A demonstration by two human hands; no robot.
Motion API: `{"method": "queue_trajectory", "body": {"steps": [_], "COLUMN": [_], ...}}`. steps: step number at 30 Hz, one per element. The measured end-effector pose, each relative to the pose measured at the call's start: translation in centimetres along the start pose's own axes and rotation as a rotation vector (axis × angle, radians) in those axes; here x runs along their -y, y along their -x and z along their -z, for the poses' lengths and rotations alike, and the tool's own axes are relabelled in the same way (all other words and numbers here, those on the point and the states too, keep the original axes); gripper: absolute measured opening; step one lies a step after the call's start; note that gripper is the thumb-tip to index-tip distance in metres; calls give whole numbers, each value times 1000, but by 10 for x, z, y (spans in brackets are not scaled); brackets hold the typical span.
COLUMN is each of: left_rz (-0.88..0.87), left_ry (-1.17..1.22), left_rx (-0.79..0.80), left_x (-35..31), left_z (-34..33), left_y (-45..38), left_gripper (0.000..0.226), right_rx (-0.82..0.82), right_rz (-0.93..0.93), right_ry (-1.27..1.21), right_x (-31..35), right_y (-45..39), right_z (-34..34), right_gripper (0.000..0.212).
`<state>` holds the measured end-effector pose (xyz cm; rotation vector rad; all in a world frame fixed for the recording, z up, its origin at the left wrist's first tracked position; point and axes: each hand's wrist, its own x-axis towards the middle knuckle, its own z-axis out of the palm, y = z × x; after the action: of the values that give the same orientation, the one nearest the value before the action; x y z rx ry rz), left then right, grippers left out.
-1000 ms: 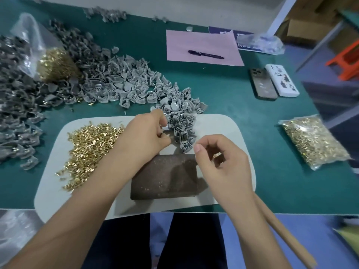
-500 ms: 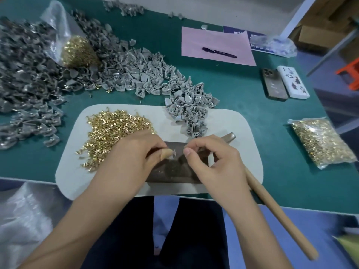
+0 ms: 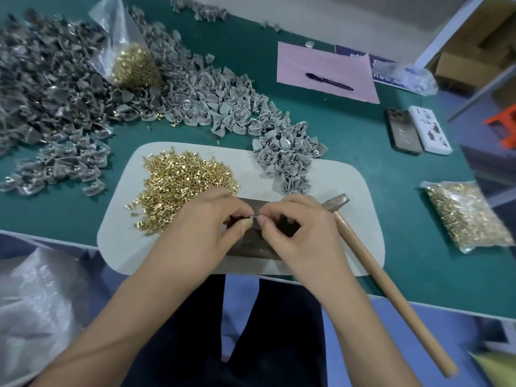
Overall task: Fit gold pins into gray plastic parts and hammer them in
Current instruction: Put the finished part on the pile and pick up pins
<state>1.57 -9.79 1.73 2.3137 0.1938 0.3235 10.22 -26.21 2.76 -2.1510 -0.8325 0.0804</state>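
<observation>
1. Nearest, the left hand [image 3: 206, 227] and the right hand [image 3: 300, 233] meet fingertip to fingertip over a dark metal block [image 3: 251, 247]. Together they pinch one small gray part [image 3: 254, 218] between thumbs and forefingers; whether a pin sits in it is too small to tell.
2. The block lies on a white mat [image 3: 360, 208] at the near edge of the green table [image 3: 363, 152].
3. A hammer [image 3: 371, 269] lies just right of the right hand, its metal head on the mat beside the block, its wooden handle running out past the table edge.
4. On the left of the mat is a loose heap of gold pins [image 3: 181, 185]; at the far right edge of the mat is a cluster of gray plastic parts [image 3: 287, 160].
5. To the right, a sealed clear bag [image 3: 466, 216] full of gold pins lies on the table.
6. Farther back, a large spread of gray parts [image 3: 69, 101] covers the left of the table, with an open clear bag [image 3: 131, 62] holding more pins resting on it.
7. Far right lie two phones [image 3: 416, 131]; behind them is a pink sheet [image 3: 324, 62] with a pen [image 3: 329, 81] on it.
</observation>
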Motion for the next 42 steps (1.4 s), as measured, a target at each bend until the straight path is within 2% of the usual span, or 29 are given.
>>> {"method": "queue_trajectory", "body": {"steps": [3,7,13,19,25,32,35,37,39,42], "left_rz": [1,4,6,-16,-20,-12,-20,-16,-8,4], "left_ry": [-55,-99,-145,-251,-245,-233,-226,-204,-183,-151], "left_rx": [-3,-61,-93,-107,-140,-152,-143,-138,-137,-138], "left_x": [0,-2,-3,-4,-2,-2,-2,-2,-1,-3], "left_z": [1,0,-1,-2,-5,-7,-7,-7,-9,-21], "left_y": [2,4,6,7,9,10,8,7,7,7], "left_gripper": [6,3,2,9,6,4,4,6,7,5], "right_rx": [20,56,-14,-28,-113,-58,-137,-292,-435,-475], "right_rz": [47,57,180,39,40,82,104,48,-60,-299], "right_ry": [149,182,423,70,132,296,210,131,159,276], "right_x": [3,5,7,-11,-8,-4,-11,-26,-44,-67], "right_y": [-4,-5,-5,1,7,2,8,18,29,43], "right_z": [2,5,3,-2,-9,-2,1,9,20,32], "right_gripper": [8,8,8,10,9,4,12,19,12,16]}}
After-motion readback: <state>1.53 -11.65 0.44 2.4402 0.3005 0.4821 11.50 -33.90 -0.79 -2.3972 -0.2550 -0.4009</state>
